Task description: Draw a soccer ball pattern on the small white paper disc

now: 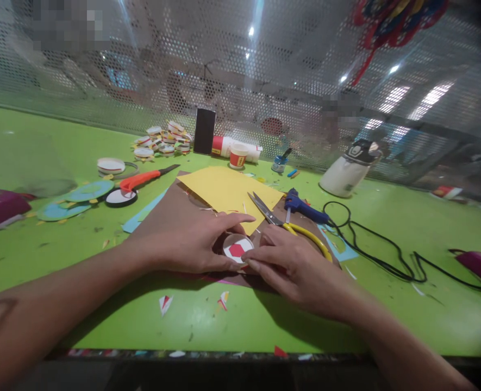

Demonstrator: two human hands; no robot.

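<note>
Between my hands is a small round paper cup bottom (229, 243), white inside with a red hexagon-like patch (236, 250) on it. My left hand (187, 241) curls round its left side, thumb at the near rim and fingers at the far rim. My right hand (291, 266) has its fingertips pinched at the right edge of the red patch. Under both hands lies a brown sheet (154, 222), with a yellow sheet (224, 190) on its far part. Yellow-handled scissors (279, 220) rest half open just beyond my right hand.
A blue glue gun (305, 207) trails a black cord (387, 266) to the right. Behind stand a phone (205, 131), a paper cup (238, 156) and a white jug (346, 172). An orange-handled cutter (142, 179) and several decorated cup rings (164, 142) lie left. Paper scraps (166, 305) dot the green table.
</note>
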